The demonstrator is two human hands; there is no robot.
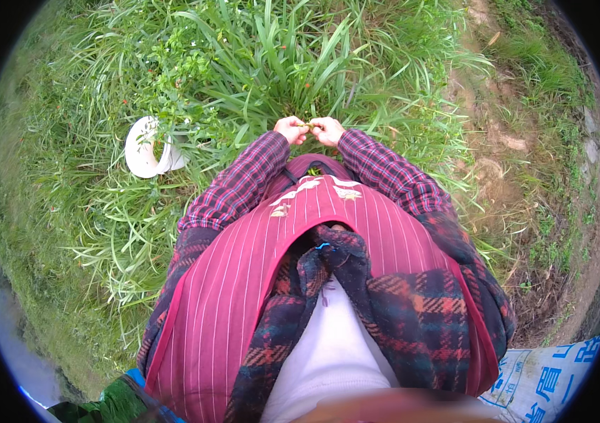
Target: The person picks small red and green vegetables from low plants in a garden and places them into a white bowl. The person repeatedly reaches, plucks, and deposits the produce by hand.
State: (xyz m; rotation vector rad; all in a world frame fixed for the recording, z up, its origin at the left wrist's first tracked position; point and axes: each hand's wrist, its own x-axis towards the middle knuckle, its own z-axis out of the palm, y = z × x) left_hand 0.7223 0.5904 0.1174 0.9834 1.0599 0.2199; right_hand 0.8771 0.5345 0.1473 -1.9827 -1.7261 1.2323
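Note:
In the upper middle, my left hand (292,130) and my right hand (327,131) come close together, just beyond the gathered apron front. Between their fingertips is a small yellow-green plant piece (306,125), pinched from both sides; its exact kind is too small to tell. Some green bits (314,171) show in an opening of the red striped apron (220,296) below the hands. Long-bladed grass (273,58) grows right beyond my fingers. Plaid cuffs cover both wrists.
A white rounded object (143,153), possibly a hat, lies in the grass at the left. A bare dirt strip (495,137) runs down the right. A woven sack (537,378) bearing blue writing is at the lower right, and a dark green object (115,404) at the lower left.

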